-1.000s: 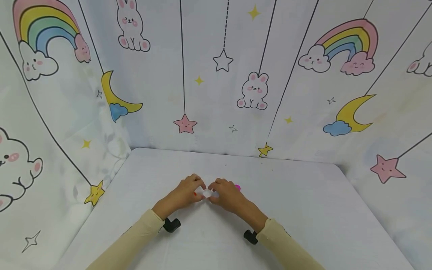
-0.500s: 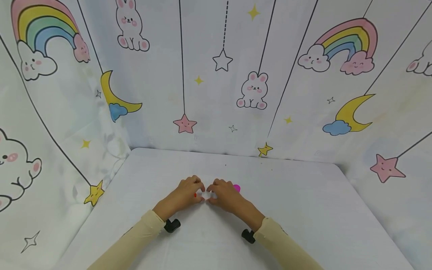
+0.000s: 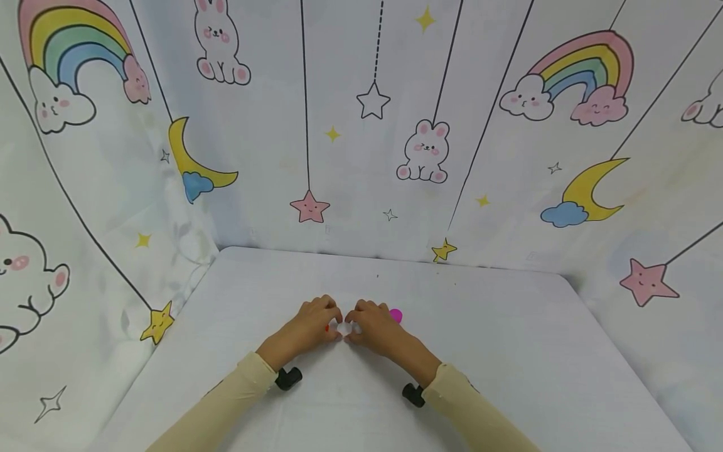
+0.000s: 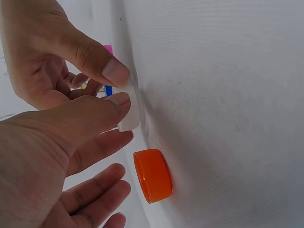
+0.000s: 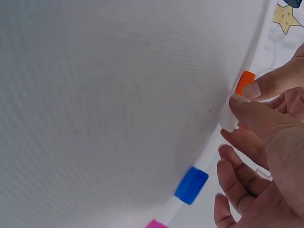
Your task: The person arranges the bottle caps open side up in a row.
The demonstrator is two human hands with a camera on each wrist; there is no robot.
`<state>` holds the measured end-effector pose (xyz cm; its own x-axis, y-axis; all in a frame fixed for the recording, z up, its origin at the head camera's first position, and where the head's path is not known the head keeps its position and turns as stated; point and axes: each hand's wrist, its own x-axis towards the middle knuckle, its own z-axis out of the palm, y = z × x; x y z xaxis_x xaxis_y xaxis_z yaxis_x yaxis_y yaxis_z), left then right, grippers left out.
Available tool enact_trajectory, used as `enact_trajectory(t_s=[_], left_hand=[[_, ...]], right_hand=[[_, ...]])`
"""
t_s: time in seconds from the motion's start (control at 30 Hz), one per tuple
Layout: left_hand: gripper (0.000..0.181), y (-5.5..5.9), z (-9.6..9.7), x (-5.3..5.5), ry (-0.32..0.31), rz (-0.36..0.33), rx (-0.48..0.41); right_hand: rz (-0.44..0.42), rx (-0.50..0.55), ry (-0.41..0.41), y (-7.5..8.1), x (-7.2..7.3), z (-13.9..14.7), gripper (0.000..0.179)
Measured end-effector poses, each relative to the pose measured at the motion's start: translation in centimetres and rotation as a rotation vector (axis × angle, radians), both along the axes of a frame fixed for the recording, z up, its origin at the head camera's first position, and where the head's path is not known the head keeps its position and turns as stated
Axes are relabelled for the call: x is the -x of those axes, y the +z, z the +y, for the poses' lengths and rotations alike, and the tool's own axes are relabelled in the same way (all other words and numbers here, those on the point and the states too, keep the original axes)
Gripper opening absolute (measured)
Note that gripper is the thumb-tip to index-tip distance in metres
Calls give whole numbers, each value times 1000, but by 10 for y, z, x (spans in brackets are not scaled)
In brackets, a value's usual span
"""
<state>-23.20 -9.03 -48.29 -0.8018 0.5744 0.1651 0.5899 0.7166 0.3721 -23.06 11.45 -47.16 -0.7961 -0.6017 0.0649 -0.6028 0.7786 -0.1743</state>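
A small white bottle cap (image 3: 344, 327) sits at the tabletop between both hands. My left hand (image 3: 309, 325) and right hand (image 3: 375, 325) hold it from either side, thumbs and fingertips at its edges. In the left wrist view, both thumb tips press on the white cap (image 4: 129, 111). The left hand's other fingers spread loosely near an orange bottle cap (image 4: 153, 175), which stands on the table. Beside the right hand's lower fingers lies a blue cap (image 5: 191, 185), hidden behind that hand in the head view.
A magenta round piece (image 3: 396, 316) lies just past the right hand. The white table (image 3: 480, 351) meets a cloth backdrop (image 3: 350, 150) printed with rabbits, stars and rainbows. A black wrist camera (image 3: 289, 378) hangs under the left sleeve, another black camera (image 3: 414, 395) under the right.
Both hands have shifted slightly toward the body with the white cap between them. The right hand has moved a little left, showing more of the magenta piece.
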Motion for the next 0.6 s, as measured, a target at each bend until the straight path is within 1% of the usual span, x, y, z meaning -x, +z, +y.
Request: enact_trajectory(t_s=[0.1,0.33,0.6], left_hand=[[23,0,0,-1,-2,-1,10],[22,1,0,-2,-12,11,4],[23,1,1,-4,-13,37,12]], right_hand=[[10,-9,3,0,0,-1,33],[39,-8,13,-1,0,-1,33],[44,-18,24,-1,0,-2,32]])
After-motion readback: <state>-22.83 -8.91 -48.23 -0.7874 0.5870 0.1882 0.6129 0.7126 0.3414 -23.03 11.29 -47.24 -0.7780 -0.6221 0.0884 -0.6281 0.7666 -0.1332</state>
